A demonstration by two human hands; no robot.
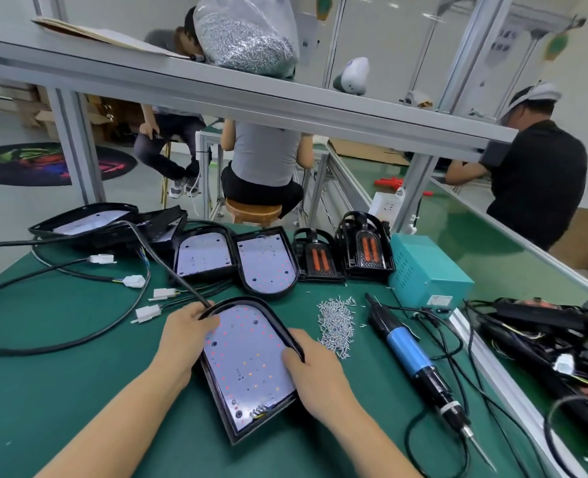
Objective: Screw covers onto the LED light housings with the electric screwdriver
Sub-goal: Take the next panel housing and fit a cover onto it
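On the green bench an LED light housing lies flat just ahead of the person, its white LED board facing up inside a black rim, the rounded end toward twelve o'clock and the square end toward six. The left hand grasps the rim at about ten o'clock of the housing, thumb lying over the board's edge, fingers curled round the outside where a black cable leaves the housing. The right hand grasps the opposite rim at about three o'clock, thumb hooked over the black edge. At two o'clock from the housing a loose pile of small silver screws lies on the mat, near but apart from the right hand. Just beyond it, at three o'clock, the electric screwdriver with a blue grip lies flat, untouched, its bit pointing toward five o'clock. A teal power box stands at one o'clock. At twelve o'clock, two more housings lie side by side with their boards up, and two black covers with orange strips stand just to their right. White connectors on black leads lie at ten o'clock. A clear bag of screws sits on the shelf overhead.
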